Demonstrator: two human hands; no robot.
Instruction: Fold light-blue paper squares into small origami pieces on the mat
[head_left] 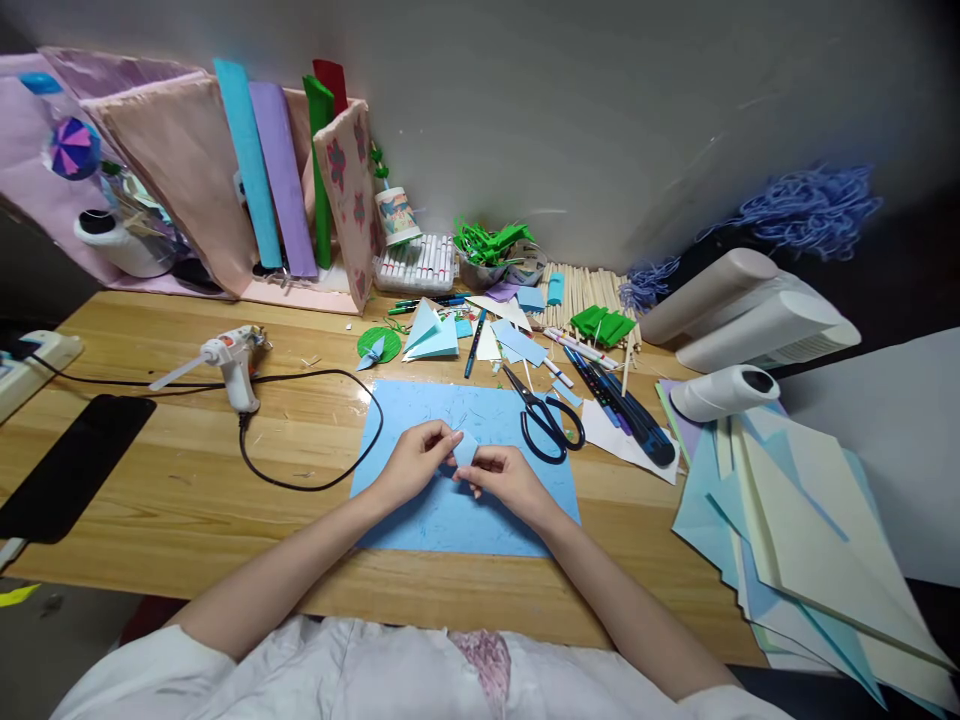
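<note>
A small piece of light blue paper [466, 449] is pinched between both my hands, above a larger blue sheet [420, 520] strewn with tiny scraps. My left hand [417, 458] grips its left edge with thumb and fingers. On the lower right side, my right hand [504, 480] holds it with the fingertips. Black-handled scissors [546, 415] lie on the sheet's upper right, their tips pointing away and left. Just beyond the sheet sits a green round piece [388, 345] with a small folded blue paper shape [372, 354] on it.
On the left are a glue gun [237, 365] with a looping black cord and a phone [75, 468]. Paper scraps, markers [417, 262] and wooden sticks [581, 290] crowd the back. A box cutter [637, 420] and stacked paper [810, 530] are at right.
</note>
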